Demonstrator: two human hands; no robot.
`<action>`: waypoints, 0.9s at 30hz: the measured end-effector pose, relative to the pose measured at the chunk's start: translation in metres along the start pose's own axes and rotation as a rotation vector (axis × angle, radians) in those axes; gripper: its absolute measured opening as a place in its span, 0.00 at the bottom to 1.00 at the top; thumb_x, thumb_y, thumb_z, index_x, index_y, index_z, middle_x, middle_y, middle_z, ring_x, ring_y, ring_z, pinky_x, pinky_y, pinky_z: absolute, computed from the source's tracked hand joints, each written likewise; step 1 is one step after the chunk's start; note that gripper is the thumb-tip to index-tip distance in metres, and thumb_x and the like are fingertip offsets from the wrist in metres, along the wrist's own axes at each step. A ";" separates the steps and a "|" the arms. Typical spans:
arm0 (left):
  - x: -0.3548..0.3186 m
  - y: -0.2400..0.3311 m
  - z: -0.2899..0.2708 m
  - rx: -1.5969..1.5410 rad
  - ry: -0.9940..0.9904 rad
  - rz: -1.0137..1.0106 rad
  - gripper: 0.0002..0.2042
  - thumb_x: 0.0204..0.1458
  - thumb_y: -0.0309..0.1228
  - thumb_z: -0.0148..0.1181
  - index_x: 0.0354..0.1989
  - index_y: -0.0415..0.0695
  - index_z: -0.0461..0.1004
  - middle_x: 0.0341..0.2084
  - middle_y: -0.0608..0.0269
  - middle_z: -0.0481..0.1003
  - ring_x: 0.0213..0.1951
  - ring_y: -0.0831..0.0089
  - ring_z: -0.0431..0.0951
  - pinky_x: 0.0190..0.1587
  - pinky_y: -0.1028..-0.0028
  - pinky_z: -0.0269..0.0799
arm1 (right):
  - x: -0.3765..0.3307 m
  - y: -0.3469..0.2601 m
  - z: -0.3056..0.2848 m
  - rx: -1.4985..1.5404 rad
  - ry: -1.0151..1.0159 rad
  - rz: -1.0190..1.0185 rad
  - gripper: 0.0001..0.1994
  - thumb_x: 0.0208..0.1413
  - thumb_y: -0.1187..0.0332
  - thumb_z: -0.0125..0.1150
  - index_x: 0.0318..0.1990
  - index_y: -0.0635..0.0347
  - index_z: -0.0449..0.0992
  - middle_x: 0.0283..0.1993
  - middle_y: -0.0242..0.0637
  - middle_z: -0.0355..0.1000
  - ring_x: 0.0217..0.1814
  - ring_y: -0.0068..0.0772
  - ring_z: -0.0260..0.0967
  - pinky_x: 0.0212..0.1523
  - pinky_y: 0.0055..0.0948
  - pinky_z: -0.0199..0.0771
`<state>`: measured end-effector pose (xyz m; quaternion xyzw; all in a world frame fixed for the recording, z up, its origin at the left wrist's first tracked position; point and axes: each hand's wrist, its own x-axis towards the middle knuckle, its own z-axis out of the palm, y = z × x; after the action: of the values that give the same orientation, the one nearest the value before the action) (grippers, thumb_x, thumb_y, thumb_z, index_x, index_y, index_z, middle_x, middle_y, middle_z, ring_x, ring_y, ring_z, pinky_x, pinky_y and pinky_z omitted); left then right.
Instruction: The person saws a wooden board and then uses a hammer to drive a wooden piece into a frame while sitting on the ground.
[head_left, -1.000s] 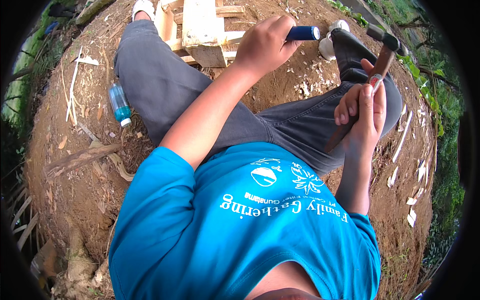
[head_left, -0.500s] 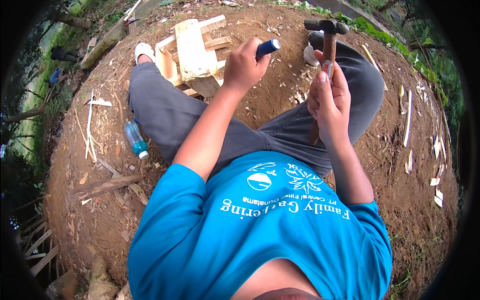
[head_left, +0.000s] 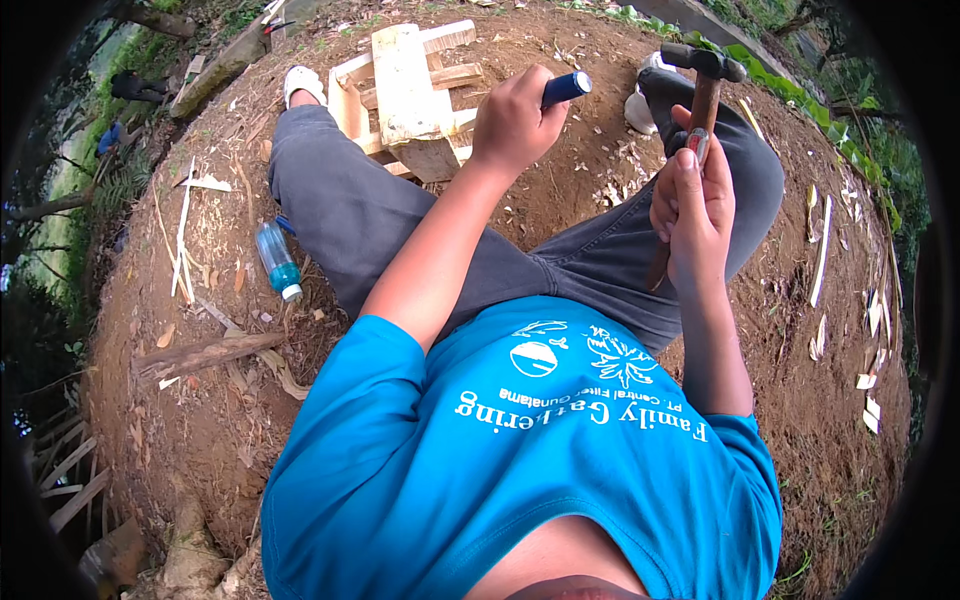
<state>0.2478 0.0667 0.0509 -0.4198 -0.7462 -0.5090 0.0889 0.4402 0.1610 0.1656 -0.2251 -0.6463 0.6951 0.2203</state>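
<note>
My left hand (head_left: 515, 118) is closed around a dark blue cylindrical handle (head_left: 567, 89) with a pale round end; anything beyond the fist is hidden. It is raised just to the right of a small pale wooden frame (head_left: 408, 85) built of rough boards and slats, which rests on the ground between my spread legs. My right hand (head_left: 694, 205) grips a hammer (head_left: 704, 95) by its brown wooden handle, with the thumb along it. The dark metal head points up, above my right knee, apart from the blue handle.
A clear bottle with teal at its lower end (head_left: 277, 262) lies beside my left leg. An old piece of wood (head_left: 215, 354) is on the brown soil (head_left: 210, 430) nearby. Shavings and thin strips (head_left: 822, 250) are scattered on both sides. A log (head_left: 222, 80) lies far left.
The whole view has shifted slightly to the right. The hammer in my right hand has moved a little further right, away from the left hand. Both grips are the same.
</note>
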 end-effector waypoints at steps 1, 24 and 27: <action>0.000 -0.001 0.001 0.004 0.001 0.001 0.09 0.53 0.30 0.66 0.34 0.43 0.71 0.25 0.53 0.78 0.29 0.49 0.82 0.31 0.54 0.76 | 0.001 0.005 0.001 -0.004 0.007 -0.007 0.23 0.76 0.62 0.49 0.72 0.61 0.60 0.26 0.19 0.54 0.20 0.08 0.47 0.18 0.13 0.49; -0.008 -0.012 0.008 0.058 -0.027 0.019 0.07 0.53 0.32 0.66 0.33 0.45 0.74 0.24 0.56 0.78 0.27 0.54 0.82 0.29 0.60 0.75 | 0.002 0.021 -0.001 0.061 0.062 0.009 0.21 0.76 0.62 0.48 0.71 0.59 0.62 0.26 0.18 0.54 0.20 0.08 0.46 0.17 0.14 0.48; -0.009 -0.008 0.008 0.077 -0.089 0.008 0.08 0.52 0.34 0.67 0.32 0.46 0.74 0.23 0.56 0.78 0.27 0.54 0.82 0.28 0.59 0.75 | 0.001 0.027 -0.002 0.000 -0.026 0.141 0.22 0.76 0.62 0.47 0.71 0.60 0.62 0.25 0.19 0.53 0.19 0.08 0.46 0.16 0.15 0.48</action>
<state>0.2497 0.0676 0.0371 -0.4411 -0.7668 -0.4605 0.0735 0.4401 0.1613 0.1389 -0.2609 -0.6317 0.7117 0.1625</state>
